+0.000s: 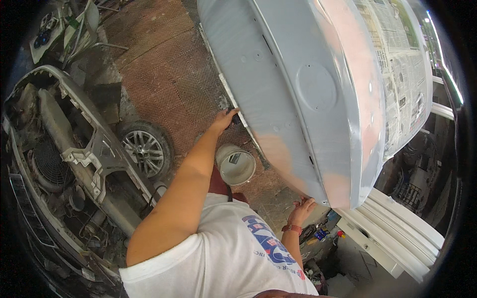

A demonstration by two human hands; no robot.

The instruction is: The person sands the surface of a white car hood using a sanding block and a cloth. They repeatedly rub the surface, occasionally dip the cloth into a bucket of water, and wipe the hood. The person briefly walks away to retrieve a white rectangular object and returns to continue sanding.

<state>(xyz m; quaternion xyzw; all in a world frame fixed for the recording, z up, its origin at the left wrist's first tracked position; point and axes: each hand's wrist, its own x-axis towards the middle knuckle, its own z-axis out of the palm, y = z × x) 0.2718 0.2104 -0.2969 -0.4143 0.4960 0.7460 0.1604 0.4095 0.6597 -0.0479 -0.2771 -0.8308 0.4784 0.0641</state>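
A large car body (288, 94), grey with pinkish patches, slants across the upper right. My left hand (225, 121) reaches to its long lower edge, where a pale strip (229, 94) runs. The fingers are closed around a small dark thing (233, 117) at that edge, too small to make out. At the near corner of the car body, my right hand (301, 212), with a red watch on the wrist, has its fingers bent against the edge. Part of its grip is hidden.
A whitish bucket (236, 168) stands on the reddish patterned floor (159, 74) below my left hand. A wheel (145, 148) lies to its left, beside a stripped vehicle front (84, 159). Newspaper (397, 69) covers part of the car body. White ribbed panels (397, 228) lie at right.
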